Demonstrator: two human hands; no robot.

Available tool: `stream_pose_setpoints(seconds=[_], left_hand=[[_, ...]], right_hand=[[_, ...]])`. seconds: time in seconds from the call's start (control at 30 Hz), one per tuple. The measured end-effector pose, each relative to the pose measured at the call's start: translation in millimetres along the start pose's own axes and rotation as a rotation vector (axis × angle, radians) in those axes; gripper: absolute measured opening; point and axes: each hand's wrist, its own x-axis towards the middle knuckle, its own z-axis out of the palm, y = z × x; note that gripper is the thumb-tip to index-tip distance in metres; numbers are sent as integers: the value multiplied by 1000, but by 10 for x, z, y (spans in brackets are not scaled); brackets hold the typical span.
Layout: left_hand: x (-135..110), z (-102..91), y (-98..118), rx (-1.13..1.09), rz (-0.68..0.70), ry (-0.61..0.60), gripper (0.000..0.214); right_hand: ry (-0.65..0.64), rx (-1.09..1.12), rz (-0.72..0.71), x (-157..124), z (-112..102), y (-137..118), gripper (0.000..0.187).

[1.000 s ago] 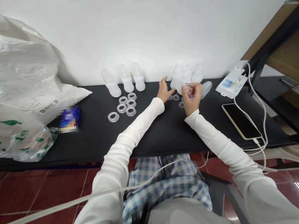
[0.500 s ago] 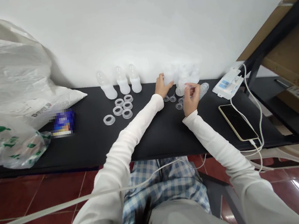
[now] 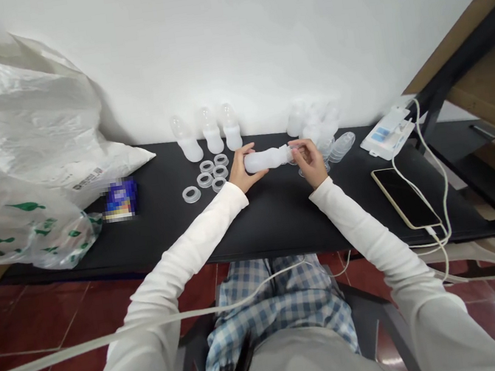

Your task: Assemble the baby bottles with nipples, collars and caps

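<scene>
A person in white sleeves holds a white bottle (image 3: 265, 159) sideways above a black worktop (image 3: 276, 224). The left hand's (image 3: 241, 173) thumb and fingers are clamped around its base; the right hand's (image 3: 311, 163) fingers curl at the neck end, but whether they grip it or a small piece there cannot be told. To the left lie clear rings (image 3: 191, 195), with three domed bottles (image 3: 212, 140) upright behind them. Behind the right hand stand more white bottles (image 3: 296, 122), beside clear domed caps (image 3: 343, 146). A phone (image 3: 404, 197) lies farther right, plugged into a white cable (image 3: 444, 182).
</scene>
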Motion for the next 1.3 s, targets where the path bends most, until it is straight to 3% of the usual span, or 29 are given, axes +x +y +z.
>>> stream_pose_setpoints(seconds=[0.1, 0.23, 0.37, 0.43, 0.67, 0.87, 1.03, 1.3], left_hand=[[15, 28, 30, -174, -106, 70, 77], [17, 51, 8, -316, -258, 127, 61], [28, 52, -70, -319, -478, 107, 57], [35, 48, -93, -286, -524, 104, 57], [44, 31, -60, -212, -568, 100, 59], [33, 28, -18, -156, -567, 98, 57], [37, 26, 12, -206, -566, 114, 57], [7, 8, 10, -266, -441, 134, 58]], right_hand=[[-19, 32, 11, 12, -25, -9, 46], [-74, 62, 3, 11, -21, 3, 46], [-151, -18, -86, -7, -7, 28, 41], [-181, -73, -144, -13, -14, 33, 33], [-203, -240, -318, -8, -52, 46, 10], [-208, -347, -432, -18, -47, 115, 15], [-205, -331, -408, -10, -68, 119, 10], [-220, -360, -234, 15, -90, 180, 27]])
